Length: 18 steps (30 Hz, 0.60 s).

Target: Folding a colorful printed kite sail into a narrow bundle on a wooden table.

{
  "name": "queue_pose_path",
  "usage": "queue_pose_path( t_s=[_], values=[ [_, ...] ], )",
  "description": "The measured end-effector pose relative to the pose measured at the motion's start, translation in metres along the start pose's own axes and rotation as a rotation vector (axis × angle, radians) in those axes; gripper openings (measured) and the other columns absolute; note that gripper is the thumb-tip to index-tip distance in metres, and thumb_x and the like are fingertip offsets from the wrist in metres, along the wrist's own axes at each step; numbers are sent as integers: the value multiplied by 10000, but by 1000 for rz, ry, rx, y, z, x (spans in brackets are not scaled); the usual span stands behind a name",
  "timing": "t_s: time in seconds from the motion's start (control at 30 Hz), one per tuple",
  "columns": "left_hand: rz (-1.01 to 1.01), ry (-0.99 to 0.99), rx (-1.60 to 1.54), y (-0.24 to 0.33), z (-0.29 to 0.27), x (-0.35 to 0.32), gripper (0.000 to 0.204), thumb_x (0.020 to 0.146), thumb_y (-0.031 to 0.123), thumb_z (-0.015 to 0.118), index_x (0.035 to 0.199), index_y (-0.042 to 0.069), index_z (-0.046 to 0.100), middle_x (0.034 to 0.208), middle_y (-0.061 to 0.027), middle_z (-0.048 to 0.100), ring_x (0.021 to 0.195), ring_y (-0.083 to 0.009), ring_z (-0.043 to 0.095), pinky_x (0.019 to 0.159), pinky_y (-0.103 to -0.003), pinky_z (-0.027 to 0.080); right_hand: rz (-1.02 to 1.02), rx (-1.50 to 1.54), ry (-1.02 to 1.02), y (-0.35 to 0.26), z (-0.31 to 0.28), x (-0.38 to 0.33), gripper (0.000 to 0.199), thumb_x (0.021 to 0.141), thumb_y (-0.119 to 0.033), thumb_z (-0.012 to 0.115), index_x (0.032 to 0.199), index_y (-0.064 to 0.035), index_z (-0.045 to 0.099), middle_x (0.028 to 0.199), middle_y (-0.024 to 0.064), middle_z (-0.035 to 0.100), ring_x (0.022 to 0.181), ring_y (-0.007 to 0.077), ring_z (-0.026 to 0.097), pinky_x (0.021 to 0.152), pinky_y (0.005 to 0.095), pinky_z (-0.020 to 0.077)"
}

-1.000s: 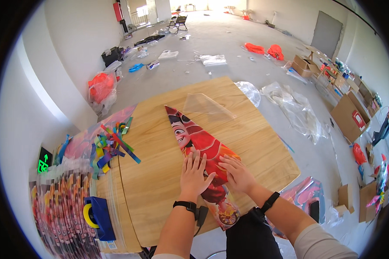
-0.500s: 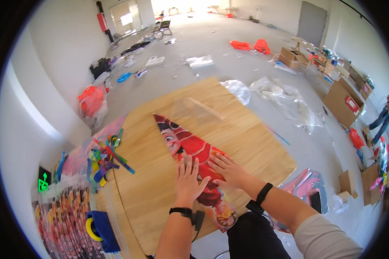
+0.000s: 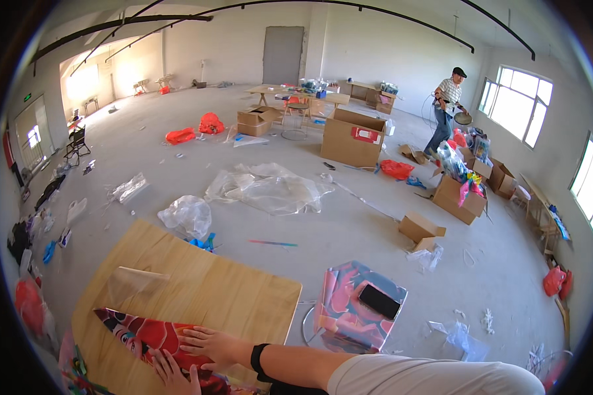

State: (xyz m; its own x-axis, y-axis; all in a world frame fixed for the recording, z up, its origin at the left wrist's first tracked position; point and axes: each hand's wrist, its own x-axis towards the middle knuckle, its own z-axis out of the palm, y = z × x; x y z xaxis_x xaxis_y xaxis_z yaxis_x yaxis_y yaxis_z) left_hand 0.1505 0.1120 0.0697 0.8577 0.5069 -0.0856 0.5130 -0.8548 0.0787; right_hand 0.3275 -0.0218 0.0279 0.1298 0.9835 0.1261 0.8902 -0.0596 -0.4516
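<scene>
A folded, pointed sheet with a red cartoon print (image 3: 158, 334) lies on the wooden table (image 3: 211, 283), its narrow tip toward the far left. My right hand (image 3: 209, 346) rests flat across the sheet, fingers spread and pointing left. Nearer to me, my left hand (image 3: 172, 376) also presses on the print, fingers apart, partly cut off by the lower edge. Neither hand grips anything. Just beyond the sheet's tip lies a clear plastic piece (image 3: 135, 282).
Right of the table, a black phone (image 3: 379, 301) lies on a pile of pink printed sheets (image 3: 339, 316). Crumpled clear plastic (image 3: 263, 187) and cardboard boxes (image 3: 352, 138) are on the floor. A person (image 3: 447, 105) stands at the far right, near the windows.
My view has swung right and up, so the table and hands sit lower left in the picture. The far person and windows now show. Both hands stay flat on the sheet.
</scene>
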Motion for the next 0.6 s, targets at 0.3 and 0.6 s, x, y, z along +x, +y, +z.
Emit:
queue_pose_path(
  t_s=[0.3, 0.6],
  values=[
    [29, 237, -298, -32, 36, -3, 995, 905, 439, 740, 1658, -5, 266, 1754, -233, 179, 1595, -459, 215, 1298, -584, 178, -28, -3, 26, 3, 23, 14, 835, 963, -467, 627, 1658, -95, 351, 1753, 155, 249, 1643, 335, 146, 1336, 510, 92],
    [18, 380, -187, -19, 53, 12, 930, 931, 559, 700, 1583, -34, 404, 1706, -217, 322, 1589, -376, 284, 1306, -500, 214, -84, -199, 87, 12, 11, 0, 801, 995, -573, 552, 1646, -134, 392, 1742, 137, 292, 1628, 312, 217, 1329, 494, 128]
  ],
)
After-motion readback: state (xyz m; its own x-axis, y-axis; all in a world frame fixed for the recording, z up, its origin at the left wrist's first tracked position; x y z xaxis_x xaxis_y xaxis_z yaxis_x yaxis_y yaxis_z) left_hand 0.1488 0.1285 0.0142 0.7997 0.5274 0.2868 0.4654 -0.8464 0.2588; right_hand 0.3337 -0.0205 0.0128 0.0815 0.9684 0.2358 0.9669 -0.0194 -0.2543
